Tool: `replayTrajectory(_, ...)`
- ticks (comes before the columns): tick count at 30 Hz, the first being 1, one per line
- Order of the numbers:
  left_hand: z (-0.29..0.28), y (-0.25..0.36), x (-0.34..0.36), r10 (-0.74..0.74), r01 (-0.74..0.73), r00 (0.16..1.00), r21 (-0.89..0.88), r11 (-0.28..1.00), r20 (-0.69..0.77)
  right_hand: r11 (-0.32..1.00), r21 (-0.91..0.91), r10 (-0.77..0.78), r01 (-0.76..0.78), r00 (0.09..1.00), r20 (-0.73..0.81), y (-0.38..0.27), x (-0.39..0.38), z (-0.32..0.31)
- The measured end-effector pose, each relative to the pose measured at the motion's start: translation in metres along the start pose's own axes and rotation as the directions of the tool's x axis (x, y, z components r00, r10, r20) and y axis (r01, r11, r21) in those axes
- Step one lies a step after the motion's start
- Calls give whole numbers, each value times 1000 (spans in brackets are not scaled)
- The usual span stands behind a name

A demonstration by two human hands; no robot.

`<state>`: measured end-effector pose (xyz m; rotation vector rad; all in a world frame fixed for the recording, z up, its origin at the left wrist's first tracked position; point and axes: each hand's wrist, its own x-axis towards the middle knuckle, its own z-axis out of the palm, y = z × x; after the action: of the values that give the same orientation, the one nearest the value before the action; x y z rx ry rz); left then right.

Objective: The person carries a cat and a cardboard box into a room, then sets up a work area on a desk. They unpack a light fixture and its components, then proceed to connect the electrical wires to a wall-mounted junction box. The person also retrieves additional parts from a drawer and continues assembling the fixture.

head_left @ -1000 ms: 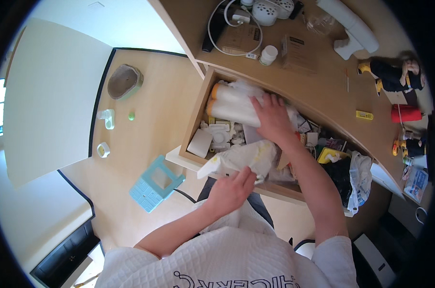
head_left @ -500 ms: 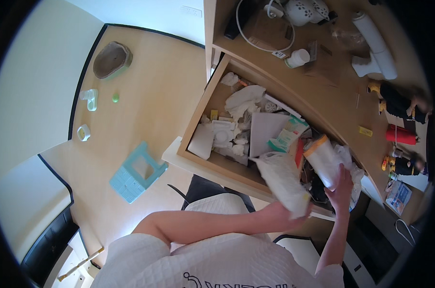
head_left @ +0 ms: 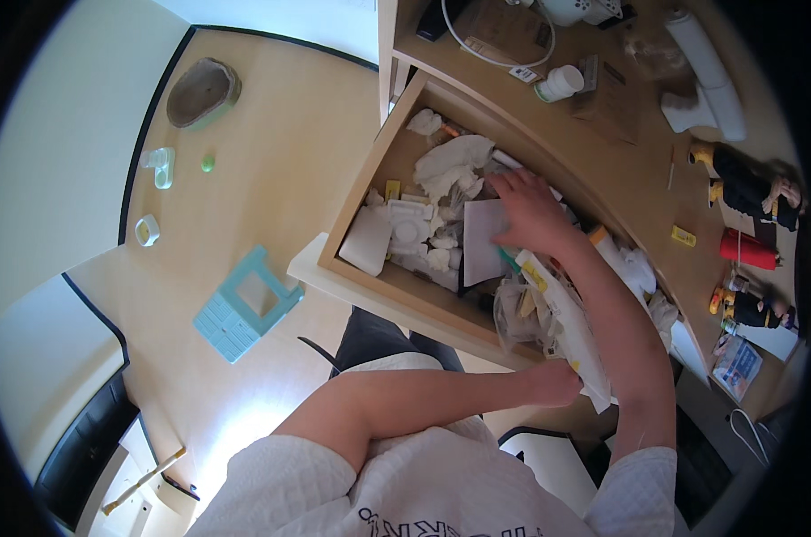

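My left hand (head_left: 556, 383) is closed on the lower end of a white plastic bag (head_left: 569, 315) with yellow patches, held tilted over the drawer's front right. My right hand (head_left: 532, 213) reaches into the open wooden drawer (head_left: 367, 195), its fingers apart over a flat pale grey sheet or box (head_left: 482, 243) and the clutter behind. Whether its fingertips touch anything is unclear. A crumpled clear plastic bag (head_left: 513, 315) lies beside the white one. My right forearm partly hides a white roll with an orange rim (head_left: 602, 240).
The drawer also holds crumpled white tissues (head_left: 453, 164) and a white plastic tray (head_left: 410, 225). On the desktop are a white bottle (head_left: 562, 82), a cardboard box (head_left: 605, 106) and a yellow packet (head_left: 683, 235). A light-blue plastic stool (head_left: 229, 320) and an oval planter (head_left: 204, 93) are on the floor.
My right hand has let go of the white roll and moved left and farther into the drawer. The white bag in my left hand has shifted right and turned more edge-on.
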<state>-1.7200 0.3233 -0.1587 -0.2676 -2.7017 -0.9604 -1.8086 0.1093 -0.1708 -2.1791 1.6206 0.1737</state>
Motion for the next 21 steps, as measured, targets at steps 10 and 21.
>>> replayTrajectory(10, 33, 3, -12, 24, 0, 975, 109, 994, -220, 989, 144, -32, -10, 958, 284, 7, -68, -77)
replayTrajectory(21, 12, -10, -10, 46, -44, 996, 26, 999, -72, 913, -406, 186, -32, 919, 347, -40, -38, -30)
